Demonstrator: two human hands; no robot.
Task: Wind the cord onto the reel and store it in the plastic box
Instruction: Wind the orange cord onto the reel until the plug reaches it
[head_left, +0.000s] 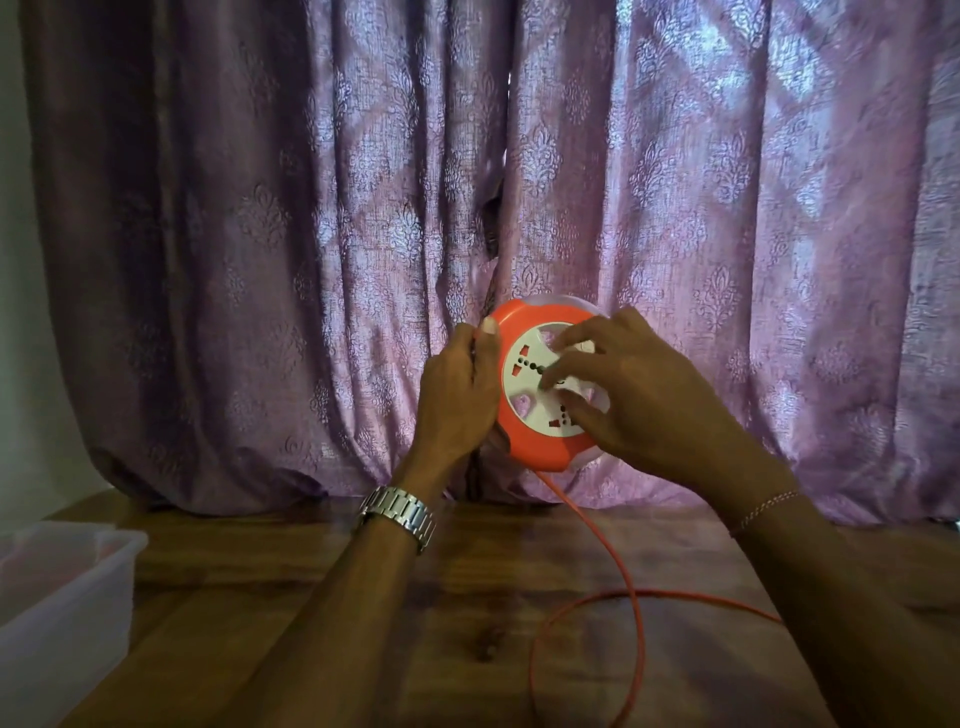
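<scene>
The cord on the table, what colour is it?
Orange, the cord shows best in the head view, looping over the wooden table.

We held the orange reel upright above the table, our left hand gripping its edge, right hand fingers on its white face; the cord looped below.
</scene>
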